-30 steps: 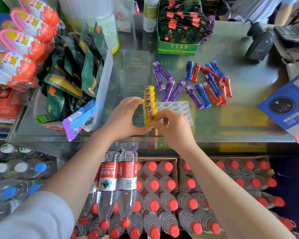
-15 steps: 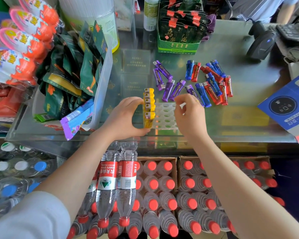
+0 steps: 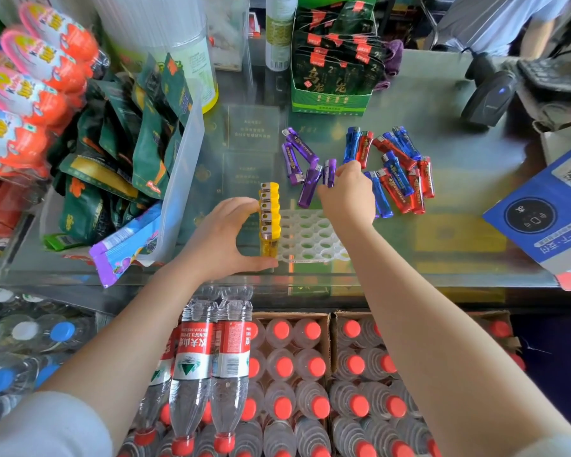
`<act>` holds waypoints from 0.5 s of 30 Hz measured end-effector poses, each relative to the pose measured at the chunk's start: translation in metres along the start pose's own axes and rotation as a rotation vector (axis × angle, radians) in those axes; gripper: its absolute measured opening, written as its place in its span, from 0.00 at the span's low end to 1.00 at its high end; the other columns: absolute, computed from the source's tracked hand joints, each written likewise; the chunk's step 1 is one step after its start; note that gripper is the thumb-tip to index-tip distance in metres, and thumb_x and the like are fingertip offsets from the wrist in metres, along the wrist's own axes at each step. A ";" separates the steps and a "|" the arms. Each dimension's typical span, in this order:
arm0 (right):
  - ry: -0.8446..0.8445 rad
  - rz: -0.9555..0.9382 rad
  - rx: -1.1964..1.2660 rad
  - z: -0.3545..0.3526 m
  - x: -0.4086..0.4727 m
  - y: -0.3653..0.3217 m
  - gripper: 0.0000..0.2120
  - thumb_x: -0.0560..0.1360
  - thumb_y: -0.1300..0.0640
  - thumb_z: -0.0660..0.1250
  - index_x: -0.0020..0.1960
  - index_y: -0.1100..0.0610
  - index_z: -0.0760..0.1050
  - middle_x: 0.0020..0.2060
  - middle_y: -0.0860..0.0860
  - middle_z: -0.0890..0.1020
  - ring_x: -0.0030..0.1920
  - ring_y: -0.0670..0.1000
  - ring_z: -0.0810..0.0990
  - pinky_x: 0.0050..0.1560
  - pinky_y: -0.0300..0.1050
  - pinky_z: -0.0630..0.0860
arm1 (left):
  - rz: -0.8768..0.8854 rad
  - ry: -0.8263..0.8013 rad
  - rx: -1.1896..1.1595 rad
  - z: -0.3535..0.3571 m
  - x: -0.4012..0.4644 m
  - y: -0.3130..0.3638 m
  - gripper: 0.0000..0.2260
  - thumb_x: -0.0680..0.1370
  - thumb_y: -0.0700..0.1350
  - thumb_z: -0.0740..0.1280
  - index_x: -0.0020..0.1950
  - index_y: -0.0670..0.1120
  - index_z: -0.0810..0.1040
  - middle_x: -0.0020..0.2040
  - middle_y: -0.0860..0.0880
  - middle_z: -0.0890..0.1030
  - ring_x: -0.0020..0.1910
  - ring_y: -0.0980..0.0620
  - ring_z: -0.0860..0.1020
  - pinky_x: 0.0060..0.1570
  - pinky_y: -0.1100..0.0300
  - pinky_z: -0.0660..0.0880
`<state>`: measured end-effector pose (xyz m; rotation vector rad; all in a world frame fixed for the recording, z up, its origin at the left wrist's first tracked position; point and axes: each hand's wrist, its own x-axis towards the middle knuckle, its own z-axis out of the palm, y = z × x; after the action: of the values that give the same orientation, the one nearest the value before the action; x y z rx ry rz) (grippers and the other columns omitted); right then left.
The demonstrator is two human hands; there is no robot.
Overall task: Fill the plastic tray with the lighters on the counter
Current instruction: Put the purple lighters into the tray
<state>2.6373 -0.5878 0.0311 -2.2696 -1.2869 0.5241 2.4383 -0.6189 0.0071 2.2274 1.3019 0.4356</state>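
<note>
A white plastic tray with round holes lies on the glass counter near its front edge. A row of yellow lighters stands upright along the tray's left side. My left hand curls round that yellow row, thumb at the front. My right hand has reached past the tray and pinches a purple lighter among the loose purple lighters. Blue and red lighters lie in a heap just right of my right hand.
A clear bin of green snack packets stands to the left. A green display box sits at the back, a barcode scanner and a blue box to the right. Water bottles fill cartons below the counter.
My right hand left the yellow lighters, moved away over the tray to the loose pile and took hold of a purple lighter. My left hand has stayed on the yellow row.
</note>
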 end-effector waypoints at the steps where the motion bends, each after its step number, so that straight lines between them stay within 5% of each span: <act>1: -0.018 0.002 0.008 -0.001 0.002 0.000 0.11 0.72 0.61 0.63 0.53 0.62 0.70 0.42 0.55 0.74 0.42 0.58 0.75 0.39 0.47 0.69 | 0.001 0.002 0.003 0.000 0.000 0.000 0.38 0.61 0.63 0.74 0.66 0.49 0.68 0.67 0.52 0.69 0.65 0.56 0.63 0.60 0.64 0.58; 4: -0.071 -0.101 0.079 -0.010 -0.002 0.000 0.05 0.71 0.63 0.64 0.45 0.61 0.78 0.37 0.55 0.79 0.37 0.55 0.75 0.36 0.42 0.68 | 0.000 0.001 -0.002 0.000 0.001 0.001 0.39 0.59 0.63 0.74 0.66 0.49 0.69 0.66 0.52 0.70 0.65 0.55 0.64 0.60 0.63 0.59; 9: -0.157 -0.305 0.356 -0.020 -0.038 0.003 0.05 0.71 0.61 0.69 0.46 0.57 0.75 0.36 0.47 0.78 0.32 0.40 0.73 0.31 0.24 0.68 | 0.014 0.018 -0.017 0.000 0.001 0.000 0.40 0.58 0.68 0.67 0.65 0.50 0.70 0.64 0.52 0.71 0.64 0.55 0.65 0.59 0.63 0.60; 15: -0.242 -0.336 0.411 -0.003 -0.051 0.009 0.04 0.68 0.63 0.71 0.42 0.58 0.76 0.31 0.45 0.79 0.30 0.38 0.75 0.34 0.29 0.71 | 0.031 0.007 -0.021 -0.001 -0.002 0.000 0.41 0.58 0.69 0.67 0.66 0.51 0.69 0.65 0.54 0.70 0.62 0.62 0.61 0.59 0.65 0.58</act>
<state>2.6204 -0.6364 0.0337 -1.6531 -1.4788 0.8660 2.4374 -0.6202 0.0080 2.2331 1.2626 0.4661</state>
